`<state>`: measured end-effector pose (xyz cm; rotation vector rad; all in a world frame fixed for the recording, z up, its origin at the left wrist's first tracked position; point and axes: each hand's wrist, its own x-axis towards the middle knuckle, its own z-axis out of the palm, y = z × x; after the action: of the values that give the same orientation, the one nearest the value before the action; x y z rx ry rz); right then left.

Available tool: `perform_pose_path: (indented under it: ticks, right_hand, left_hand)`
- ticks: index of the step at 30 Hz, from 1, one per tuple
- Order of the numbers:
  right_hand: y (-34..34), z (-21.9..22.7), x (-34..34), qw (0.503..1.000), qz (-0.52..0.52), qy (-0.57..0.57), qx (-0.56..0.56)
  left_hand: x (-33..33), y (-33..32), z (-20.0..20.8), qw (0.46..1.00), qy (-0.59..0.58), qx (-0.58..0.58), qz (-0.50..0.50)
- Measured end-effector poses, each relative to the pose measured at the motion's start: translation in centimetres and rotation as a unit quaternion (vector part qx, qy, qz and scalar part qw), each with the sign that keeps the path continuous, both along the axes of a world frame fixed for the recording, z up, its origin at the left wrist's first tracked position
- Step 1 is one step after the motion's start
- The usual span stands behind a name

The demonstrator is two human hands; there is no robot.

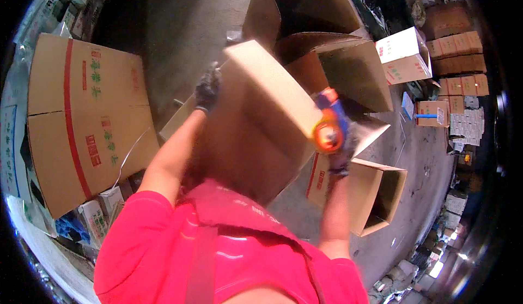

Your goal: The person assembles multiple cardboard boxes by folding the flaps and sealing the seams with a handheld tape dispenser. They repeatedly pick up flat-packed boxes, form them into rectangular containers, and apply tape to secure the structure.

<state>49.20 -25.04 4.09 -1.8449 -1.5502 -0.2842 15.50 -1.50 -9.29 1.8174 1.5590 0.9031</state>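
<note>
The large box (272,80) lay tilted directly in front of the person's body and was taken as the landmark. The right hand (345,148), dark-gloved, was closed around a tape dispenser (328,132) at the box's right edge. The left hand (207,88), also gloved, was at the box's left edge; blur hid its fingers, so how far open it was, and whether it gripped the cardboard, could not be told.

Progress: the box was judged to be already opened out into shape. No tape strip could be made out on its visible panels; taping was therefore judged incomplete, though blur limited this finding.

Clearance: the far right edge was tight, with an open box (359,67) just beyond it. A smaller open box (365,195) lay near, to the right. A printed box (109,118) stood apart to the left. The most open room was the floor (174,26) beyond the box's left edge.
</note>
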Motion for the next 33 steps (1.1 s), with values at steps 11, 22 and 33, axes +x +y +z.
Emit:
perform_pose_path:
  ticks: [11,22,33]
  right_hand:
    - [-4.9,-5.6,-5.1,0.989,-0.018,0.091,-0.118]
    - [-3.0,-1.7,-7.6,0.881,0.046,0.460,-0.105]
    - [-6.6,-4.6,-9.3,0.762,0.010,0.612,-0.211]
  left_hand:
    - [-2.4,2.7,-1.4,0.938,-0.301,-0.130,-0.114]
    - [-2.3,1.5,-1.2,0.968,-0.186,-0.112,-0.125]
    - [-2.4,1.1,0.0,0.998,-0.001,-0.034,-0.054]
